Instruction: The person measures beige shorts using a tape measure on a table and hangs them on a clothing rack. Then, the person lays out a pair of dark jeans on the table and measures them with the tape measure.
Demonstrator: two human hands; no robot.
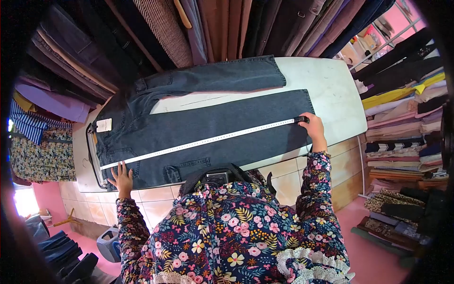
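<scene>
Dark grey jeans [227, 118] lie flat on a white table, waist at the left and hems at the right. A white measuring tape [203, 143] runs along the nearer leg, from the waist toward the hem. My left hand [122, 181] rests with fingers spread on the jeans near the waist, fingertips at the tape's left end. My right hand [314, 128] is closed on the black tape case [301, 119] by the nearer hem. A white tag [104, 125] lies at the waistband, and a hanger [90, 154] shows at the left edge of the jeans.
The white table [338, 90] reaches past the hems. Clothes [227, 28] hang close along its far side. Folded clothes [402, 128] are stacked at the right, and more garments [42, 151] hang at the left. A grey-blue object [109, 244] stands on the floor.
</scene>
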